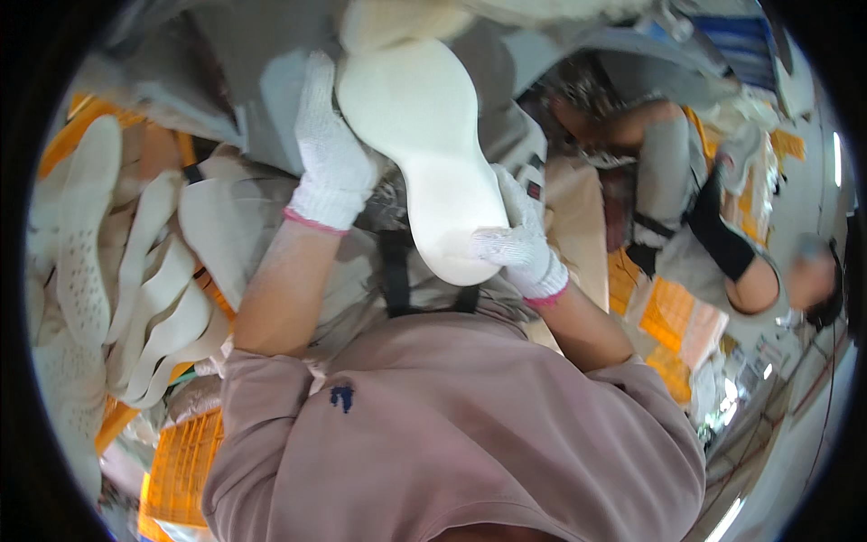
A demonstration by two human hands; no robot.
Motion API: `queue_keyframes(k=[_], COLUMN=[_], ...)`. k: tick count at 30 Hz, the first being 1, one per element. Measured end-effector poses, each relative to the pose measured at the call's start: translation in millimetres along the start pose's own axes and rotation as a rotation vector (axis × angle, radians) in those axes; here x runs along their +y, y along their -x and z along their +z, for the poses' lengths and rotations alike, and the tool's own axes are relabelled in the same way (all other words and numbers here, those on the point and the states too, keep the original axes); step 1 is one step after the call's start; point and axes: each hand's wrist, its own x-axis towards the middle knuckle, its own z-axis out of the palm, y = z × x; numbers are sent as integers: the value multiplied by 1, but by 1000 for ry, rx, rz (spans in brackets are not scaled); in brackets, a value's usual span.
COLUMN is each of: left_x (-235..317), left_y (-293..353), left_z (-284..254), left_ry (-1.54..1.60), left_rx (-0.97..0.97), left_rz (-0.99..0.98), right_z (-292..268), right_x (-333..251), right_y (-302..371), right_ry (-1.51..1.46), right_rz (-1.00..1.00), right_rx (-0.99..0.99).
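One smooth white sole (433,154) is in the middle of the scene, its wide end far and its narrower end near, in front of the wearer's mauve shirt (452,415). The right hand (520,237), in a white knitted glove with a pink-edged cuff, is clamped on the sole's near end, some of its fingers over the upper face. The left hand (332,149), gloved alike, lies along the left edge with its fingers stretched toward the far side; I cannot tell whether it grips. The hands are apart, with the sole between them. A blurred cream piece (397,23) is at the far end. On the left, wavy white pieces (167,312) lean beside a perforated one (88,235), with an orange crate (185,465) nearer. On the right sits a co-worker (759,285) beside orange crates (668,316).
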Motion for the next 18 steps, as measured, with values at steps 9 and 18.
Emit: queue_keyframes(k=[9,18], left_x=[29,268], left_y=[4,110], left_z=[18,6], left_ry=[79,-2597], left_rx=[276,519], left_rz=[-148,1239], right_z=[-50,-184], right_x=[26,44], right_y=[36,134], right_ry=[675,1443], right_rz=[-225,172], right_rx=[54,440])
